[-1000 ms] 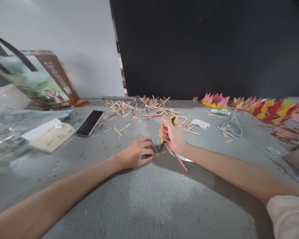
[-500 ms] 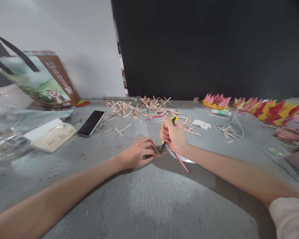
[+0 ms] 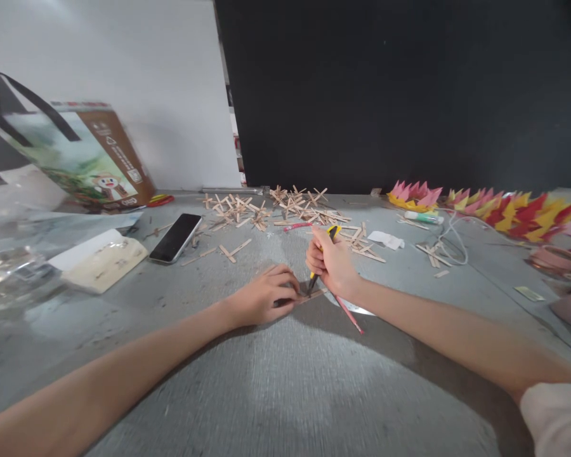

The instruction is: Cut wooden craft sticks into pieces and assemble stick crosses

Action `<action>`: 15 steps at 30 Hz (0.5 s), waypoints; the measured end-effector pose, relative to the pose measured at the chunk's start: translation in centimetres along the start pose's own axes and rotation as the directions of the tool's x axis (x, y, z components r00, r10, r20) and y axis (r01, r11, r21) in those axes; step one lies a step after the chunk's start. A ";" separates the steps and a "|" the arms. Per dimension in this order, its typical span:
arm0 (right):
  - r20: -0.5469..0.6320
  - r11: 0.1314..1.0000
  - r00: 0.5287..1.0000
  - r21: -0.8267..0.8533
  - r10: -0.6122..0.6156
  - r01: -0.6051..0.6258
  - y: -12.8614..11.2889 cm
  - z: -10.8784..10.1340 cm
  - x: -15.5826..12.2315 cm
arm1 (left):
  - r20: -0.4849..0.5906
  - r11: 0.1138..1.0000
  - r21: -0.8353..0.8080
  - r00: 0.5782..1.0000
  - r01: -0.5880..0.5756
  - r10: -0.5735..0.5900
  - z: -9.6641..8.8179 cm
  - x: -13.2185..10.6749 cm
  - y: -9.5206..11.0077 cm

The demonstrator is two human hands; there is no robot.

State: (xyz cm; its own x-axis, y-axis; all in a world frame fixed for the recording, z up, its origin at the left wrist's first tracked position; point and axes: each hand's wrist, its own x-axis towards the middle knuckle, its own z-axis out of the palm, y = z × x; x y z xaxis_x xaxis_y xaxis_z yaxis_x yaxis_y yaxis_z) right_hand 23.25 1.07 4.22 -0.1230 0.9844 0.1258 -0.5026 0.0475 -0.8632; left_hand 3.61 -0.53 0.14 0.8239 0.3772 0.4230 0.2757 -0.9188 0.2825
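- Room: dark panel behind, white wall on the left.
- Bench [image 3: 285, 393]: grey, stick pile [image 3: 285, 206] at back.
- Left hand [image 3: 261, 295] fingers pressed flat on wooden stick [image 3: 314, 294], long axis left-right.
- Right hand [image 3: 330, 263] fingers clamped on yellow knife [image 3: 320, 261], tip down on stick, just right of left fingers.

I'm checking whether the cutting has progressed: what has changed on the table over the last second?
Almost nothing. The right hand keeps its grip on the yellow utility knife, tip down at the wooden stick; the left hand still presses that stick to the table. The phone and stick pile lie as before; only the view shifted slightly.
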 end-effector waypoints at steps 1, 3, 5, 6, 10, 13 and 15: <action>-0.001 1.000 1.000 0.000 0.000 0.000 0.0 0.0 0.0 | 0.000 1.000 -0.002 1.000 -0.002 0.002 0.0 0.0 0.0; -0.003 1.000 1.000 0.001 0.002 -0.002 0.0 0.0 0.0 | -0.001 1.000 -0.003 1.000 -0.004 0.004 0.0 0.0 0.0; -0.002 1.000 1.000 0.004 0.005 -0.005 0.1 0.0 0.0 | 0.000 1.000 0.000 1.000 -0.002 0.002 0.0 0.0 0.1; -0.001 1.000 1.000 0.004 0.005 -0.005 0.1 0.0 0.0 | 0.000 1.000 0.001 1.000 0.000 0.000 -0.1 0.0 0.1; -0.005 1.000 1.000 0.007 0.009 -0.009 0.1 -0.1 0.1 | -0.003 1.000 0.001 1.000 0.001 -0.001 -0.1 0.1 0.1; -0.009 1.000 1.000 0.006 0.010 -0.010 0.1 -0.1 0.0 | -0.010 1.000 -0.006 1.000 -0.008 0.008 -0.1 0.1 0.1; -0.008 1.000 1.000 -0.002 0.006 -0.006 0.1 0.0 -0.1 | -0.016 1.000 -0.007 1.000 -0.014 0.014 0.0 0.1 0.1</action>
State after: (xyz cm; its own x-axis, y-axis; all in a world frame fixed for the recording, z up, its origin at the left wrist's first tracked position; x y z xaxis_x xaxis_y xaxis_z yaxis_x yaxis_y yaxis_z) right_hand 23.21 1.01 4.16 -0.1194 0.9859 0.1172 -0.5001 0.0423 -0.8649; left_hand 3.67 -0.59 0.21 0.8198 0.3663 0.4402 0.2607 -0.9231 0.2827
